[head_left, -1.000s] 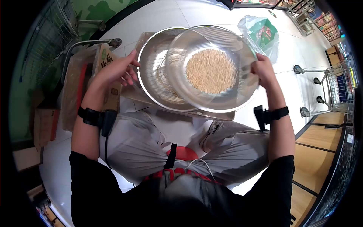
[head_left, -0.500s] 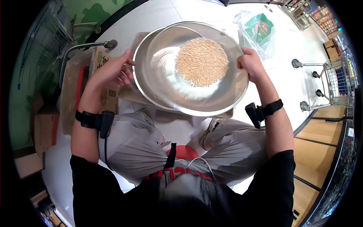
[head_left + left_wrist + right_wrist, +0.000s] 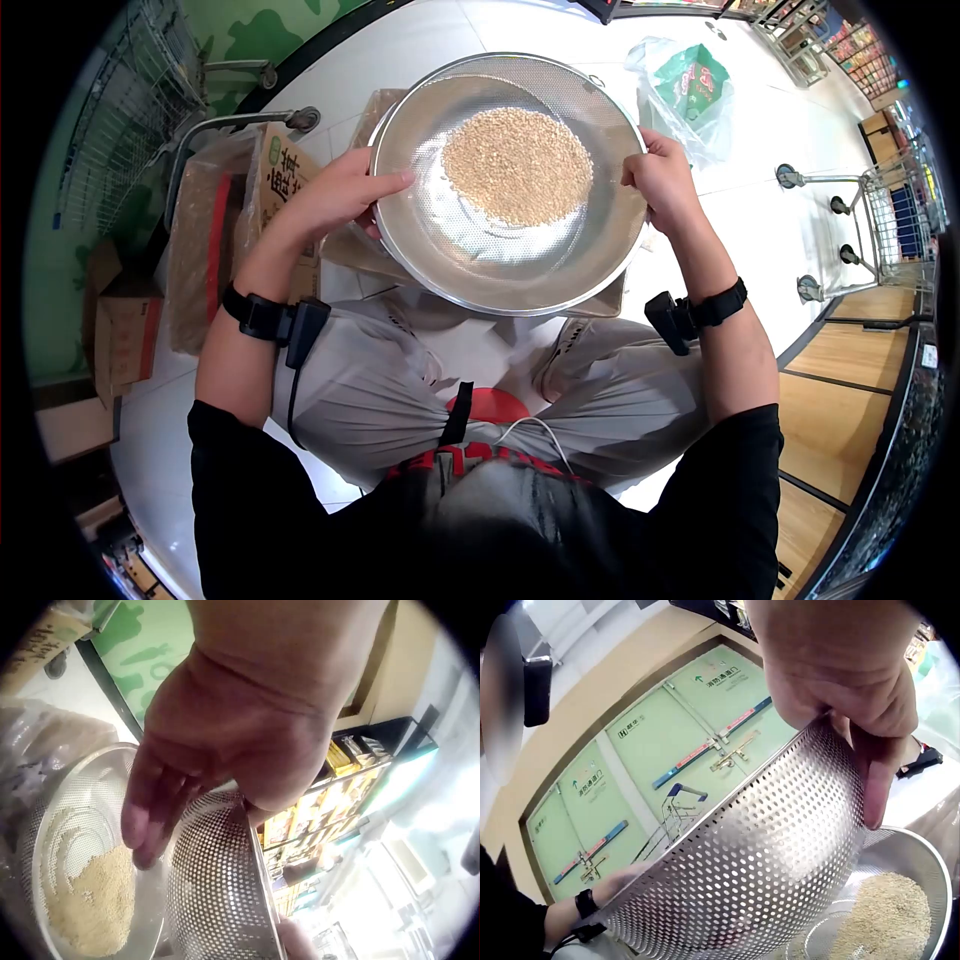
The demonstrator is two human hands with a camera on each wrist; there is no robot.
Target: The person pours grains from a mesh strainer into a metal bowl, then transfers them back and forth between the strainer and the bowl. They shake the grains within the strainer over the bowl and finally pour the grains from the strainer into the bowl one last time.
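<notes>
Both hands hold a perforated metal colander (image 3: 420, 240) with pale grains (image 3: 518, 165) inside. My left hand (image 3: 345, 192) grips its left rim, thumb over the edge and fingers beneath; my right hand (image 3: 662, 180) pinches the right rim with curled fingers. The left wrist view has the left hand (image 3: 240, 727) at the raised colander's wall (image 3: 217, 877); below lies a second metal bowl (image 3: 90, 780) with a heap of grain (image 3: 94, 907). From the right wrist, the right hand (image 3: 847, 690) holds the colander (image 3: 757, 855) above grain (image 3: 889, 919) in the lower bowl.
A cardboard piece (image 3: 375, 262) lies under the bowls. At the left stand a plastic-lined carton (image 3: 190, 260) and a cart (image 3: 130, 130). A plastic bag (image 3: 690, 90) lies at the back right, and a wheeled cart (image 3: 890, 225) stands further right.
The held colander has moved left over the lower bowl, with the right hand keeping its grip. My left hand, earlier with spread fingers beside the lower bowl, now grips the held colander's rim.
</notes>
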